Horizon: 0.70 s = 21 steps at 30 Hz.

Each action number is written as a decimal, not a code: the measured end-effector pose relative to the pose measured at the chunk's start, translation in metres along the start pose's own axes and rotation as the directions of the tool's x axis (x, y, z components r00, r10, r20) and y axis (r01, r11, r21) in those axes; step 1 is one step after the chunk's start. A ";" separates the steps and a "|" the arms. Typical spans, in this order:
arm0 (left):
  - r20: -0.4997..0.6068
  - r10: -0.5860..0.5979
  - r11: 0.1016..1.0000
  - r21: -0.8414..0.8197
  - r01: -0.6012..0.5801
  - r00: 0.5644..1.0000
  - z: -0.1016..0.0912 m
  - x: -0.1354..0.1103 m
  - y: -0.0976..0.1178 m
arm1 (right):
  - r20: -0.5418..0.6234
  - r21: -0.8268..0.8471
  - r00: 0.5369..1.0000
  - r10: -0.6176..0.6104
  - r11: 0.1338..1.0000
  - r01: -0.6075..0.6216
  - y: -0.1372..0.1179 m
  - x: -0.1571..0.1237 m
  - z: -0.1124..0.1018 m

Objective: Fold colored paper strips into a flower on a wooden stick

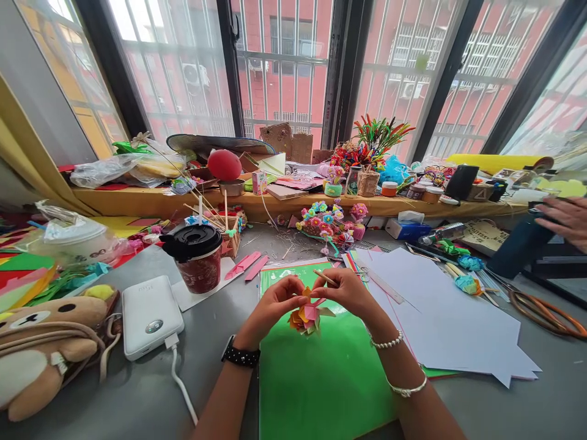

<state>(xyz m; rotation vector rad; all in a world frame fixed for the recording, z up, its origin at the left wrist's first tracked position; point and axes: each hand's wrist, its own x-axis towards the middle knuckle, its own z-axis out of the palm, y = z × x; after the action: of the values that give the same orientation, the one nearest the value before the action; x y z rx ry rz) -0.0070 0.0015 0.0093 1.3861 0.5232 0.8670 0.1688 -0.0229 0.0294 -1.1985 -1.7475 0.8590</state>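
A folded paper flower (310, 315) in orange, pink and pale green hangs over the green sheet (321, 379), held up between both hands. My left hand (285, 300) is closed, thumb and fingers pinching the flower's orange upper part. From the right, my right hand (345, 289) pinches the flower near its pink petals, its fingertips close to the left ones. A thin wooden stick (324, 278) juts out from between the right fingers. The fingertips partly cover the top of the flower.
A lidded cup (197, 256), a white power bank (153, 316) and a plush bear (50, 348) stand on the left. White paper sheets (449, 305) lie to the right. Another person's hand (566, 220) is by a dark bottle (516, 241). Small flowers (325, 223) sit behind.
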 end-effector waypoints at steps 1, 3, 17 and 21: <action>0.005 -0.003 1.000 0.003 0.003 1.000 0.000 0.000 0.000 | 0.001 0.003 1.000 -0.002 1.000 0.002 0.000 0.000 0.000; 0.013 -0.012 1.000 0.013 0.012 1.000 -0.001 0.000 -0.001 | 0.008 0.001 1.000 -0.009 1.000 0.009 0.000 0.000 0.000; -0.003 -0.013 0.998 0.069 0.013 1.000 -0.001 0.000 -0.001 | 0.003 -0.053 1.000 0.015 0.998 -0.015 0.000 -0.001 -0.001; 0.005 -0.007 0.998 0.061 0.007 1.000 0.000 0.000 -0.001 | 0.011 -0.047 1.000 0.023 0.999 -0.022 -0.001 -0.002 -0.002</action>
<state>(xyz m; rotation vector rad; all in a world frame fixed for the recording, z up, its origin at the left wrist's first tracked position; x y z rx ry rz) -0.0072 0.0017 0.0080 1.4405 0.5538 0.8472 0.1704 -0.0248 0.0304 -1.2479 -1.7755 0.8439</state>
